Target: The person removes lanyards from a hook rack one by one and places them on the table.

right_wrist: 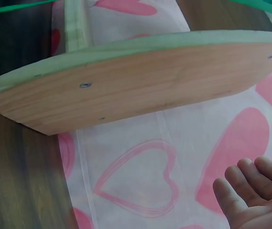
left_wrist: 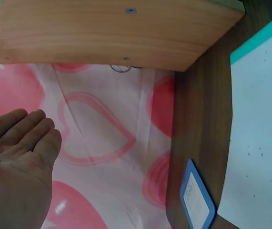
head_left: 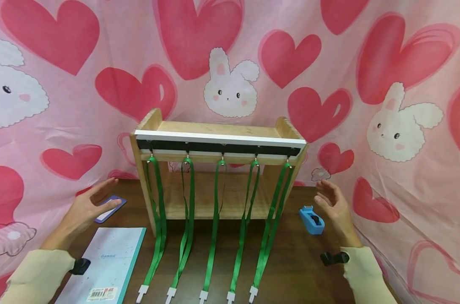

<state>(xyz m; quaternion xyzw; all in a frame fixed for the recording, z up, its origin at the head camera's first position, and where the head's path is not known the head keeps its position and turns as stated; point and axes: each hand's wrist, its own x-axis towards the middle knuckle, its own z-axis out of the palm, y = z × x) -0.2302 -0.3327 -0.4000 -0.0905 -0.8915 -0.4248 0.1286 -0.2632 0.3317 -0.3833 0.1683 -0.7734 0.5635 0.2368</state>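
Note:
Both hands are held up on either side of a wooden shelf (head_left: 215, 128), with nothing in them. My left hand (head_left: 87, 207) is left of the shelf, above a blue-edged card holder (head_left: 109, 209) and a white notebook (head_left: 104, 253); its fingers look straight in the left wrist view. Off the shelf's right side is my right hand (head_left: 337, 209), close to a blue tape dispenser (head_left: 312, 220), its fingers relaxed. Several green lanyards (head_left: 213, 223) hang from hooks on the black strip (head_left: 205, 147) along the shelf's front, their white clips (head_left: 204, 296) towards the table's near side.
The shelf stands on a dark brown table (head_left: 290, 261). Behind and around it hangs a pink cloth (head_left: 230, 33) printed with hearts and rabbits. The shelf's lower board (head_left: 203, 190) shows behind the lanyards.

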